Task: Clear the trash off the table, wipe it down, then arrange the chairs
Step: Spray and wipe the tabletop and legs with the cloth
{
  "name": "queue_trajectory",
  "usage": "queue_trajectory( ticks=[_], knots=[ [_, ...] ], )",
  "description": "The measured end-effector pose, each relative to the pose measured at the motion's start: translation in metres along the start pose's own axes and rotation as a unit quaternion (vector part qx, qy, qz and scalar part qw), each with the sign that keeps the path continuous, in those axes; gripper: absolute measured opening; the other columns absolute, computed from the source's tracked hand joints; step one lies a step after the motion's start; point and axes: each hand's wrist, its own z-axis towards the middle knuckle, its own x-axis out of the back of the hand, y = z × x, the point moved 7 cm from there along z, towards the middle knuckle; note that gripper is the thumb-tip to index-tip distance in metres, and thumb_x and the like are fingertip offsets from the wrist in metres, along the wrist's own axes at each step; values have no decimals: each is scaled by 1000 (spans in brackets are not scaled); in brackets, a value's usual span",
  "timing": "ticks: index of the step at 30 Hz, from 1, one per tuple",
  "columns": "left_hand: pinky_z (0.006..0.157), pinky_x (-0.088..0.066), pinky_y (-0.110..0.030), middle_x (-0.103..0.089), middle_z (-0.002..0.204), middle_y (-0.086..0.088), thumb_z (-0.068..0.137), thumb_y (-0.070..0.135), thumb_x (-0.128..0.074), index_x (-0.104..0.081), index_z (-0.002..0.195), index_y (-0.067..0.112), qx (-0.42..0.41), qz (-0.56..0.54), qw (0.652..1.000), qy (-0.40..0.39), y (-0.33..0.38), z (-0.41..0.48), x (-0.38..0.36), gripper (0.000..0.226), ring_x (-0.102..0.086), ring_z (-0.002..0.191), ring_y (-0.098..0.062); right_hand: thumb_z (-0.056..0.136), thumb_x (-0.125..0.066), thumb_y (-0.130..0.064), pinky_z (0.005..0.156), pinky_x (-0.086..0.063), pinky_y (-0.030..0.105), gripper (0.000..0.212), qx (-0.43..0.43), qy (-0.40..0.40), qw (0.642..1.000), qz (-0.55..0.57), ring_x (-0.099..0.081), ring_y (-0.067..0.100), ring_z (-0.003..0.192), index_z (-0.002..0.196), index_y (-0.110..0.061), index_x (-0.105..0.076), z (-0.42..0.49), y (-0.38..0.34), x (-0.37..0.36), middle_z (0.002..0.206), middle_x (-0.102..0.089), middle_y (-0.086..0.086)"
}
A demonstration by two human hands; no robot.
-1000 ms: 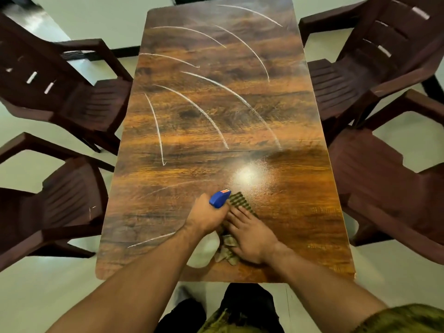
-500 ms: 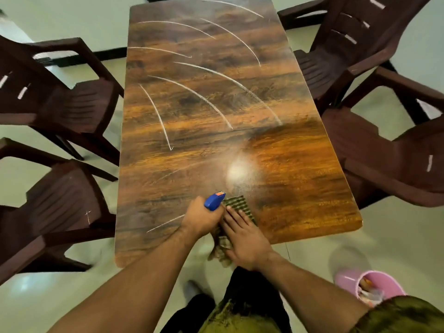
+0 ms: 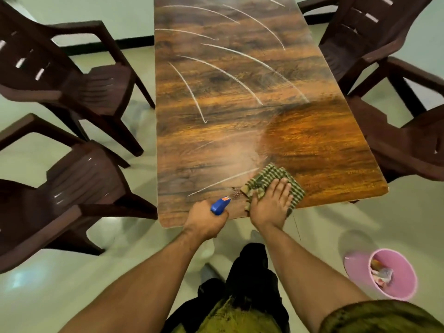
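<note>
A long wood-grain table (image 3: 240,116) runs away from me, streaked with several white curved marks. My right hand (image 3: 270,203) lies flat on a green striped cloth (image 3: 276,179) at the table's near edge. My left hand (image 3: 204,221) grips a spray bottle with a blue nozzle (image 3: 219,205) just left of the cloth; the bottle's body is hidden below my hand. A patch right of the cloth looks darker and free of marks.
Two dark brown plastic chairs stand on the left (image 3: 72,75) (image 3: 62,195) and two on the right (image 3: 365,39) (image 3: 413,140), all angled away from the table. A pink bin (image 3: 398,292) holding trash sits on the pale floor at lower right.
The cloth and my right hand slid right along the near edge, leaving a cleaner patch. The view shifted, bringing the pink bin into sight. My left hand kept hold of the bottle.
</note>
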Motion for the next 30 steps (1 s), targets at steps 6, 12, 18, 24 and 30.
queue_trajectory(
  ticks=[6, 12, 18, 24, 30],
  knots=[
    [45, -44, -23, -60, 50, -6, 89, 24, -66, -55, 58, 11, 5, -25, 997, 69, -29, -7, 47, 35, -60, 45, -21, 96, -23, -50, 121, 17, 41, 78, 414, -106, 895, -126, 20, 26, 151, 159, -12, 2, -91, -108, -55, 166, 12, 9],
    [51, -53, -31, -63, 54, -10, 88, 25, -62, -55, 64, 9, 8, -34, 999, 40, -31, 4, 56, 30, -65, 43, -21, 100, -22, -57, 124, 4, 40, 75, 360, -42, 926, -105, 12, 22, 154, 159, -18, 4, -34, -42, -29, 164, 18, 1],
    [48, -39, -30, -46, 51, -3, 85, 29, -67, -42, 60, 13, 11, -42, 998, 39, -12, 25, 57, 38, -43, 44, -21, 95, -44, -49, 122, 1, 50, 87, -75, 24, 996, 30, 4, 36, 153, 158, -3, -4, 37, -39, 7, 166, 2, 19],
    [49, -36, -25, -47, 48, 5, 88, 20, -66, -48, 59, 17, -50, -32, 998, 16, 59, 68, 64, 34, -45, 45, -17, 92, -30, -51, 124, 1, 50, 80, 394, -91, 906, -124, 16, 26, 153, 160, -21, 1, 30, -110, -20, 166, 14, 7],
    [48, -46, -23, -57, 52, 4, 91, 19, -64, -50, 66, 18, -71, 0, 997, -30, 115, 109, 59, 28, -58, 43, -18, 93, -32, -58, 122, 3, 48, 83, 164, 10, 981, -105, 9, 32, 153, 159, -19, 1, 136, -31, 29, 166, 8, 15]
  ],
)
